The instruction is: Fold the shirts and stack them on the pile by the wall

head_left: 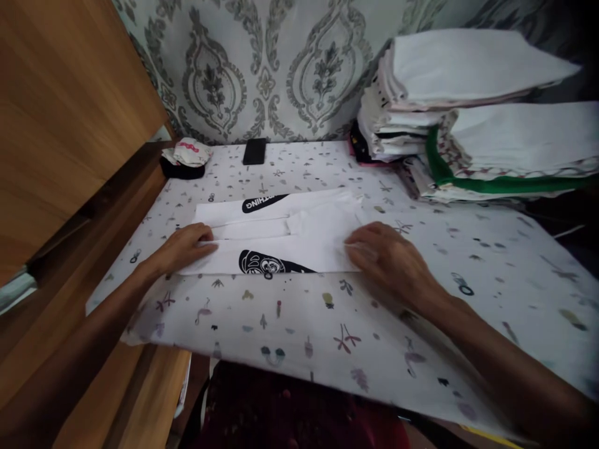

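A white T-shirt point(322, 231) lies folded lengthwise on the patterned cloth, its sides turned in toward the middle. Black printing with white lettering and a cartoon face shows on the folded parts. At the shirt's left end, my left hand point(187, 246) has its thumb and fingers closed on the edge. My right hand point(388, 255), slightly blurred, grips the opposite end with curled fingers. Its fingertips are partly hidden against the white fabric.
Tall stacks of folded clothes point(468, 68) stand at the back right. A black phone point(254, 151) lies near the curtain point(266, 75). Small folded garments point(187, 156) sit at the back left, beside a wooden cabinet point(70, 81). The printed cloth point(290, 330) covers the table.
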Motion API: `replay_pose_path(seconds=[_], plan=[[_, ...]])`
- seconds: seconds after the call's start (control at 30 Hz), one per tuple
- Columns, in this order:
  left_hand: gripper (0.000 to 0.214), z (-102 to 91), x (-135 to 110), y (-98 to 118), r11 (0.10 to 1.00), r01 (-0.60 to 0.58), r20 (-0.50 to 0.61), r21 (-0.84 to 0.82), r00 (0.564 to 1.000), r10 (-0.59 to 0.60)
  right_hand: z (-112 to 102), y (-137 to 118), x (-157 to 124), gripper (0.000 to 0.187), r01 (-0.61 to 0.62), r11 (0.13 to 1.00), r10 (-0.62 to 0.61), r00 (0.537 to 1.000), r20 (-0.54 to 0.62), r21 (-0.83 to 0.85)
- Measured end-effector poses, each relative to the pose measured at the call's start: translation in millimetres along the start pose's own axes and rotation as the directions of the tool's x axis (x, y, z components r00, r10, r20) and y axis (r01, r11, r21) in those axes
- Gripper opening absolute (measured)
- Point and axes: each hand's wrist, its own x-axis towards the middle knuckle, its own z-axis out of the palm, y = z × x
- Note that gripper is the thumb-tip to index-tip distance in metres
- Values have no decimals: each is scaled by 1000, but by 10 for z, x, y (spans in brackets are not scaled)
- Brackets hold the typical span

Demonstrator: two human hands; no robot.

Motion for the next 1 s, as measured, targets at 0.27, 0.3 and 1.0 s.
replay_pose_path(seconds=[0.27,0.3,1.0], plan=[[36,-25,-50,-67,803,222,20,-553,967,-254,549,-361,366,49,352,934,-339,926,169,-57],[38,-28,-82,-71,772,254,28,-582,956,-292,582,-354,368,52,348,935,-333,927,171,-64],[50,227,-264,226,996,-31,-265,80,963,51,608,-244,339,60,291,955,-295,953,72,59]])
